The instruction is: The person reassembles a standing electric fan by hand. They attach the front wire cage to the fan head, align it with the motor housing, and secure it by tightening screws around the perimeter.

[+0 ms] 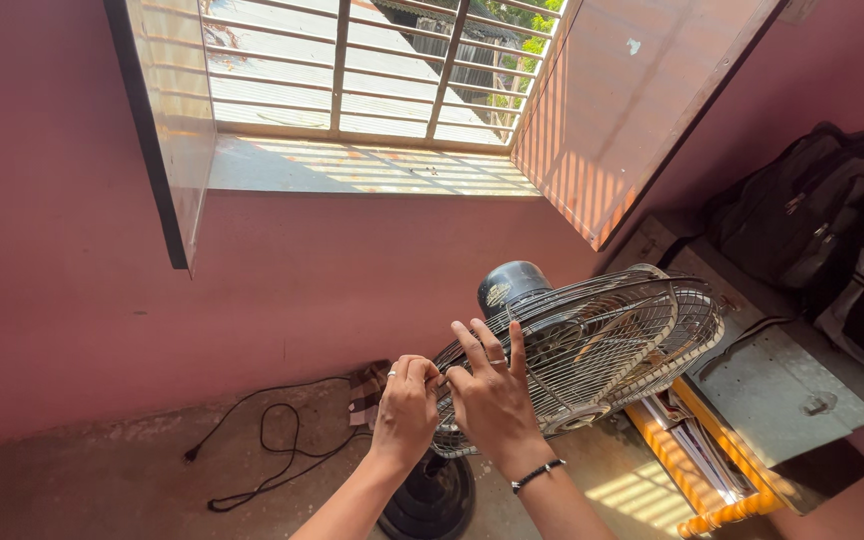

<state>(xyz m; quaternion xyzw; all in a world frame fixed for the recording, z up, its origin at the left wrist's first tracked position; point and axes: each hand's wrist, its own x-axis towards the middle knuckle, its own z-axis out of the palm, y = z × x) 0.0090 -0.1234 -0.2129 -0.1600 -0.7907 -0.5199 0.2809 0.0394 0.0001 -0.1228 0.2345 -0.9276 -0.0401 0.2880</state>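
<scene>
A pedestal fan with a metal wire cage (602, 340) and a black motor housing (510, 285) stands tilted in front of me on a round black base (432, 500). My left hand (407, 405) pinches the near left rim of the cage with its fingers curled. My right hand (492, 390) lies beside it on the same rim, fingers spread over the wires, with a black band on the wrist. The two hands touch each other at the cage's edge.
A black power cord (262, 450) trails over the concrete floor at left. Behind the fan is a pink wall with an open barred window (372, 70). Dark backpacks (822, 220) rest on a grey metal surface at right, with papers on a yellow rack (702, 460) below.
</scene>
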